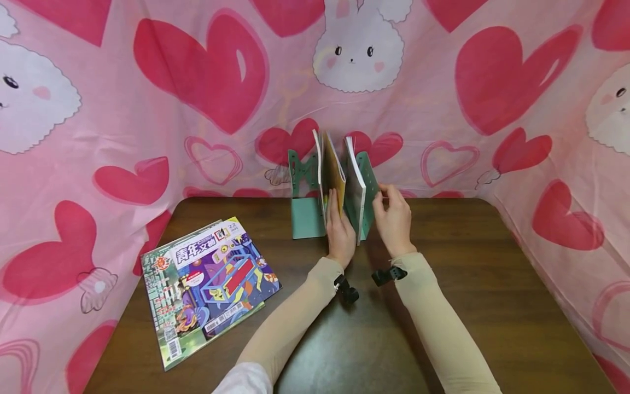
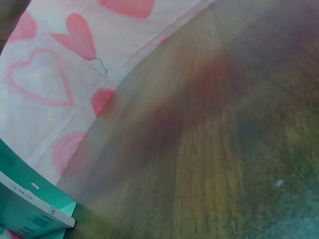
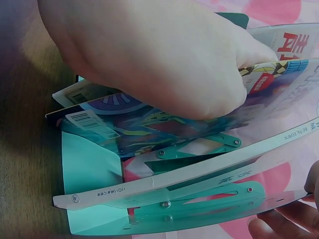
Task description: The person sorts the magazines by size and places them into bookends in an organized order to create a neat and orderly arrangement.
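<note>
A green expandable bookend [image 1: 307, 219] stands on the table against the back cloth, with several magazines upright in it. My left hand [image 1: 340, 235] pinches a magazine [image 3: 94, 124] with a purple, colourful cover, its thumb on the near side in the right wrist view. Behind that one leans another magazine [image 3: 286, 40]. A pale-spined magazine [image 1: 356, 175] stands apart, close to the bookend's right end plate [image 1: 370, 191]. My right hand [image 1: 395, 219] pinches the edge of that plate. In the left wrist view only a corner of the bookend [image 2: 35, 186] and a spine show.
Two overlapping magazines [image 1: 216, 284] lie flat on the left of the brown wooden table [image 1: 467, 306]. A pink cloth [image 1: 418, 104] with hearts and rabbits hangs around the back and sides. Black straps [image 1: 389, 275] sit on both wrists.
</note>
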Tool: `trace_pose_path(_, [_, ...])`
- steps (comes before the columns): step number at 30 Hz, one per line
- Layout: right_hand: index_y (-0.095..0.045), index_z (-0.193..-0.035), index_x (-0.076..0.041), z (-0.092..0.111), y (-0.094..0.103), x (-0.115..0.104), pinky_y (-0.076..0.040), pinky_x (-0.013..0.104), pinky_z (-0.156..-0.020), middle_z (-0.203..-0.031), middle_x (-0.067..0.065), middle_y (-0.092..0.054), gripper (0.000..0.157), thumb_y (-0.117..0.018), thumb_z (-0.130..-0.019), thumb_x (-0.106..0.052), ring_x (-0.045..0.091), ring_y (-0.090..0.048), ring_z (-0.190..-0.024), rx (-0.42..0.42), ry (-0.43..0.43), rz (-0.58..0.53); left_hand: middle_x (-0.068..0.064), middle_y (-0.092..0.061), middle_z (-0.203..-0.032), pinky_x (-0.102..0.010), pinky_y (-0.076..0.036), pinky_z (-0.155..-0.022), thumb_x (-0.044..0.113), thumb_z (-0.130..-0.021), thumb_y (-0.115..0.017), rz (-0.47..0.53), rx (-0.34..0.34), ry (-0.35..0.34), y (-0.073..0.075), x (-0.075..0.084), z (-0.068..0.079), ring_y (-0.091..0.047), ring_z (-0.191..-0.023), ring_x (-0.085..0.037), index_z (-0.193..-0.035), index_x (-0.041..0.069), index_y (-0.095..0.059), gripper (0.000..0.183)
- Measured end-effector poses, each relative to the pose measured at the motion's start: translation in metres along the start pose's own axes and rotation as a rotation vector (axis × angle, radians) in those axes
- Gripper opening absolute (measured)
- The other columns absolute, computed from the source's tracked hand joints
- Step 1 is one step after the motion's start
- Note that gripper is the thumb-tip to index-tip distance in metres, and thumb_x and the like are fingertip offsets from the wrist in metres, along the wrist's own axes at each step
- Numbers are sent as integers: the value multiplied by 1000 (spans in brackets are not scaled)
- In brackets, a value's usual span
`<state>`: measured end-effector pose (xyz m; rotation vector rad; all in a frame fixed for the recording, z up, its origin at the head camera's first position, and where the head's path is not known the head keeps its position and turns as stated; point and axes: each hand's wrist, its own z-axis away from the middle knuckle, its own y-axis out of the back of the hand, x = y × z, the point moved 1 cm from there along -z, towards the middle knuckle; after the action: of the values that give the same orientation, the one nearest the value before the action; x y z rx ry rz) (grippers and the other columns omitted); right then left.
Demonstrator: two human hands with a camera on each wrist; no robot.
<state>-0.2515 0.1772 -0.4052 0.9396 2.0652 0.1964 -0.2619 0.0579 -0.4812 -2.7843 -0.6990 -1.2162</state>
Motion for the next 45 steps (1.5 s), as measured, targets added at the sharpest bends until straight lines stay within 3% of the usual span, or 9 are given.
trace_pose_path(7, [-64,-108,-3,0,0,-2,-49,44,-77,-101,13,-65,22,-54,-92,-13,26,-62,-87,4,-12,4,-2,-23,-153,-36,-24,-111,-6,-92,-41,-4,-11,25,3,3,2,-24,-139,-17,-150,18,-19,66])
trace_pose_path(11, [-64,-108,-2,0,0,-3,-49,45,-76,-100,14,-65,21,-55,-91,-9,27,-63,-86,8,-12,1,-1,-23,-153,-38,-25,-110,-3,-94,-42,7,0,49,6,11,5,-25,-139,-18,-150,16,-18,64])
trace_pose_path(16, [-64,-107,-2,-1,-1,-1,-50,45,-75,-100,13,-65,20,-55,-91,-10,27,-63,-86,19,-4,1,0,-20,-154,-40,-26,-109,-6,-92,-44,59,-33,58,13,23,9,-23,-139,-17,-151,15,-15,69])
trace_pose_path(19, [-64,-108,-2,0,-1,-1,-50,44,-76,-100,12,-65,21,-55,-91,-12,27,-63,-86,22,-1,-2,-2,-21,-154,-39,-27,-109,-7,-91,-44,76,-41,36,18,28,11,-23,-139,-18,-150,14,-16,69])
trace_pose_path(24, [-64,-108,-3,1,-1,0,-50,43,-76,-100,12,-65,21,-55,-91,-14,25,-63,-86,16,-5,-3,-11,-33,-146,-38,-33,-106,-11,-88,-49,116,-2,-57,26,33,16,-33,-135,-23,-144,7,-29,63])
trace_pose_path(30, [-64,-108,-3,0,0,1,-50,43,-76,-100,12,-65,23,-54,-91,-14,26,-62,-86,22,-9,8,-14,-47,-125,-36,-47,-91,-5,-87,-57,167,38,-121,35,34,19,-50,-112,-26,-127,2,-45,42])
trace_pose_path(34, [-63,-109,-3,0,1,2,-50,42,-76,-100,11,-65,24,-52,-93,-17,25,-62,-86,8,-10,4,-9,-51,-100,-34,-46,-70,7,-86,-64,105,57,-83,40,28,20,-51,-88,-22,-102,4,-51,21])
trace_pose_path(37, [-63,-109,-4,0,0,2,-50,42,-76,-100,11,-64,25,-52,-93,-18,25,-62,-86,3,-10,0,-6,-47,-86,-31,-41,-64,15,-85,-68,64,59,-15,43,21,21,-47,-77,-19,-89,6,-48,22])
trace_pose_path(45, [-64,-109,-3,0,-1,2,-49,42,-77,-99,11,-65,23,-53,-92,-16,25,-61,-86,13,-10,2,-4,-48,-79,-28,-41,-58,20,-87,-66,84,45,82,47,9,20,-50,-65,-25,-85,6,-47,23])
